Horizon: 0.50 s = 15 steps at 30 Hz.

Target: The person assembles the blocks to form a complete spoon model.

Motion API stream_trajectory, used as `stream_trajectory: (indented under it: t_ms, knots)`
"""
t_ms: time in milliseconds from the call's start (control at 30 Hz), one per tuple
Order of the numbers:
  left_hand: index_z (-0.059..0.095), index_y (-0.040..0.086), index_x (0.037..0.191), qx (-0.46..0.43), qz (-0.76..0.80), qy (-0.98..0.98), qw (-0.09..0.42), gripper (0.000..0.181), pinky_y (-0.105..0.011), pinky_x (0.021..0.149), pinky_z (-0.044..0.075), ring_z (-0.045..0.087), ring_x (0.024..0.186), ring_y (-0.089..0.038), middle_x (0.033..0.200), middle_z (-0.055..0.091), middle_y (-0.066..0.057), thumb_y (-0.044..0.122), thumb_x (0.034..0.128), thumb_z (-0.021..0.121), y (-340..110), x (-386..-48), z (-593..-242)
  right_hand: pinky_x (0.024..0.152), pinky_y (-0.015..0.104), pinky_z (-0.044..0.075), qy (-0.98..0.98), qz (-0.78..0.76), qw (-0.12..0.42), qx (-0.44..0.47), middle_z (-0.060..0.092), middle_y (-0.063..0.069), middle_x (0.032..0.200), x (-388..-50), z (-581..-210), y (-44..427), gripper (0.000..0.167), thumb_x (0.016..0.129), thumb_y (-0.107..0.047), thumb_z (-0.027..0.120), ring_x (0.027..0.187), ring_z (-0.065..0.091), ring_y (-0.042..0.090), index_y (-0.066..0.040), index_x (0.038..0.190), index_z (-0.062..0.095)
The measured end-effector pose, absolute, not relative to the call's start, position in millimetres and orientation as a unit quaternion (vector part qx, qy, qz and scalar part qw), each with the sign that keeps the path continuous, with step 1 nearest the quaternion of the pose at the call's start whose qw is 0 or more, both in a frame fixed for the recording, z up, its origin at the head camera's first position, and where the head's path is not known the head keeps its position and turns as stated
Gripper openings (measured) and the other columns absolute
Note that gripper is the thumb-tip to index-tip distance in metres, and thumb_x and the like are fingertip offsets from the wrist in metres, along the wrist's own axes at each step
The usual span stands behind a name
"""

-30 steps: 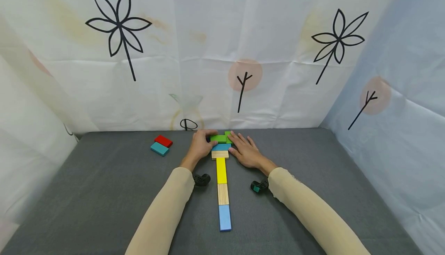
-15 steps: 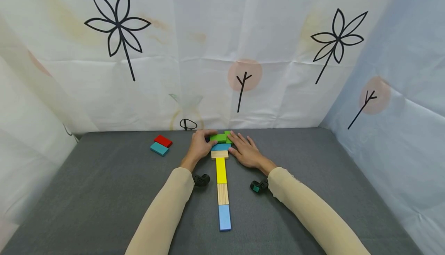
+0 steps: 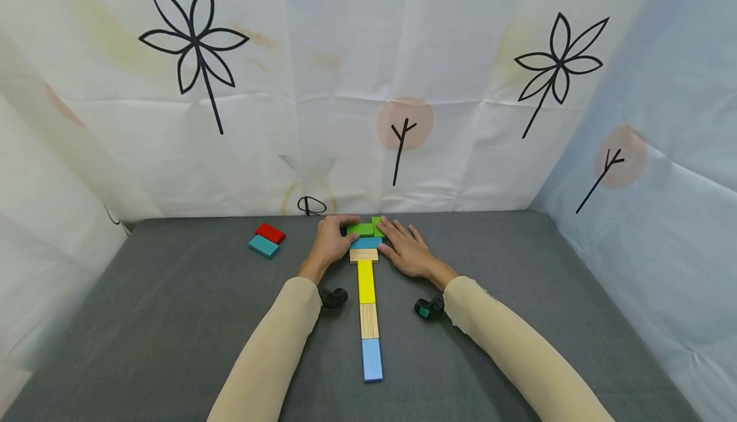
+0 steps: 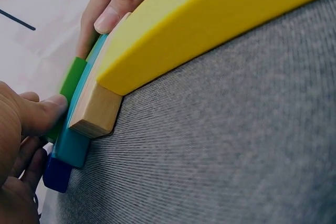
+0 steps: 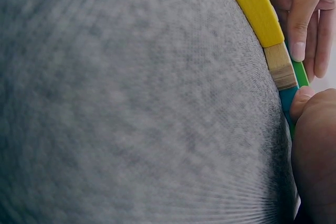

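Observation:
My left hand (image 3: 331,238) pinches the left end of a green block (image 3: 361,230) between thumb and index finger. Beneath its fingers a dark blue block (image 4: 56,174) sticks out, mostly hidden. My right hand (image 3: 407,249) lies with fairly straight fingers on a second green block (image 3: 377,224), its thumb at the right end of a teal block (image 3: 366,243). Below the teal one, a plain wood block (image 3: 364,256) lies crosswise. A column runs from it toward me: a yellow block (image 3: 366,281), a plain wood block (image 3: 369,321) and a light blue block (image 3: 372,359).
To the left, a red block (image 3: 270,233) and another teal block (image 3: 263,247) lie side by side on the grey tabletop (image 3: 190,320). A white patterned cloth (image 3: 460,153) hangs right behind the table's far edge.
The left green block appears to settle slightly lower and further left under my left hand. Both hands otherwise stay in place.

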State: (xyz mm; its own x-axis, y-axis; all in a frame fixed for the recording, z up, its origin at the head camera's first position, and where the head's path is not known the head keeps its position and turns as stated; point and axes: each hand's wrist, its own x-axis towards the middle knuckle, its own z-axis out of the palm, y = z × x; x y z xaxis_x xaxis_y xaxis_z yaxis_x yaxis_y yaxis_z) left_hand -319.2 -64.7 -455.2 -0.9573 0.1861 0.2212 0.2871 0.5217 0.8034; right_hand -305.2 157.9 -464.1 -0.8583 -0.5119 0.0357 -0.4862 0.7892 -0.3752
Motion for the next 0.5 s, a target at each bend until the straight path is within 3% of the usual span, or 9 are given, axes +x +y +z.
stream_trajectory:
  t_ms: [500]
  knots:
    - [0.068,0.003,0.131,-0.139,-0.458,-0.878,0.025,0.037,-0.047,0.103,0.048,0.06,0.124,-0.032,0.131,0.067,-0.014,0.003,0.0947,0.071,-65.4,-317.6,-452.5,0.121,0.059,0.001,0.945,-0.193,0.035,-0.263,0.014,0.009,0.169,-305.5,-463.1,157.2,0.06,0.111,-0.037,0.038,0.154,0.012,0.035,-0.01,0.163,0.022]
